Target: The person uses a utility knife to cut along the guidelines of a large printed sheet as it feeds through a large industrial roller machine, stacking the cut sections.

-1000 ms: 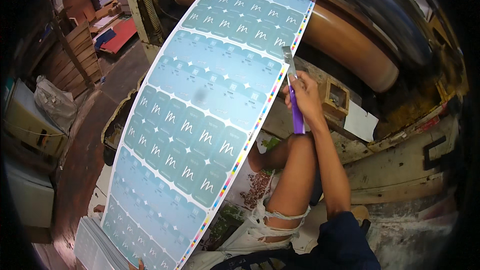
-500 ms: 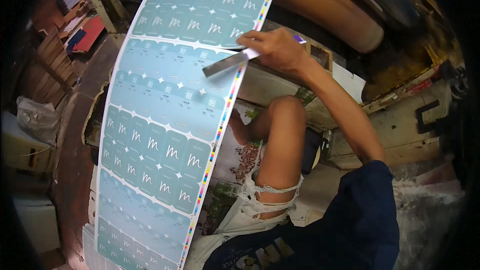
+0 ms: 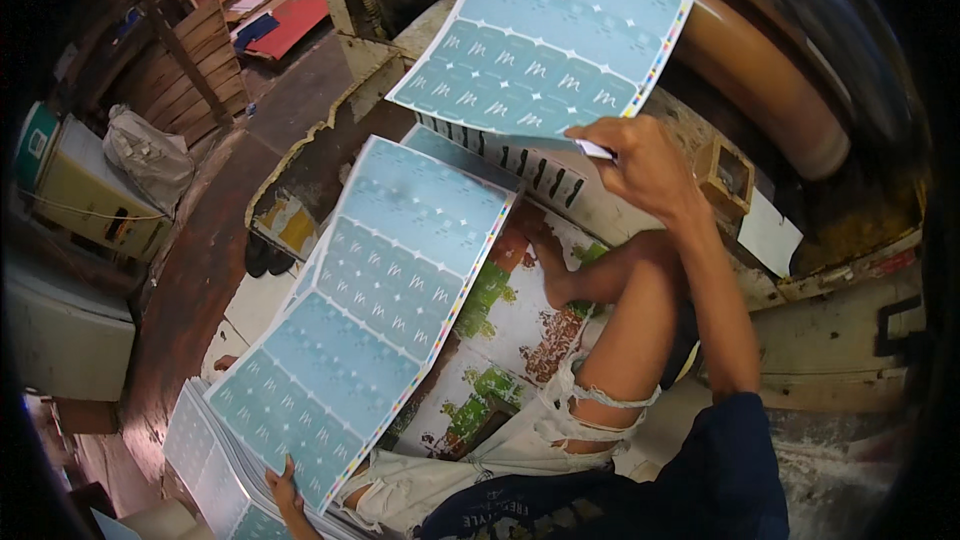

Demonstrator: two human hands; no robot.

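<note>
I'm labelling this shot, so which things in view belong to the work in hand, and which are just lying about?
In the work:
- cutter, in the right hand
- lower sheet, in the left hand
- upper sheet
- stack

Seemingly lying about:
- bag
- wooden box
- white paper
- red board

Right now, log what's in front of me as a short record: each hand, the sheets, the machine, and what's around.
left hand: thumb over the near end of the lower sheet
right hand: at the lower edge of the upper sheet, gripping a slim tool, mostly hidden
sheets: two, blue-green, printed, apart from each other
stack: printed sheets, lower left
machine: brown roller, upper right
around: wooden box right of right hand; pale bag far left
</note>
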